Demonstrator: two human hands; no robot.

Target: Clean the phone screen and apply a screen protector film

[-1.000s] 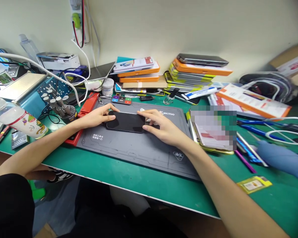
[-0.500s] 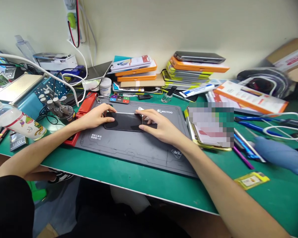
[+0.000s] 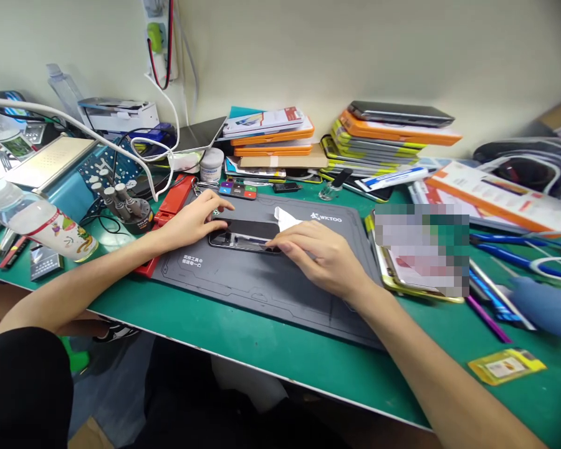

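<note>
A smartphone point(image 3: 244, 242) lies across the grey work mat point(image 3: 262, 280), its inner parts partly showing along the near side. Its dark screen panel point(image 3: 257, 228) is lifted at the near edge and sits tilted toward the far side. At the phone's left end my left hand point(image 3: 199, 218) is closed around the edge, thumb in front. My right hand point(image 3: 315, 249) is closed at the right end, with thumb and forefinger at the near right corner. A crumpled white tissue point(image 3: 286, 219) lies behind the right fingers. What the hidden fingertips touch cannot be made out.
A red clamp-like strip point(image 3: 174, 202) borders the mat on the left, beside a screwdriver stand point(image 3: 128, 209) and a bottle point(image 3: 51, 227). Stacked boxes point(image 3: 271, 134) line the wall. Flat parts point(image 3: 416, 249), blue-handled pliers point(image 3: 509, 249) and a yellow packet point(image 3: 507, 366) lie right.
The phone lay closed with its dark screen covering it; now the panel is raised and the inside shows. My right hand has turned over the near right corner. The camera view has shifted slightly left.
</note>
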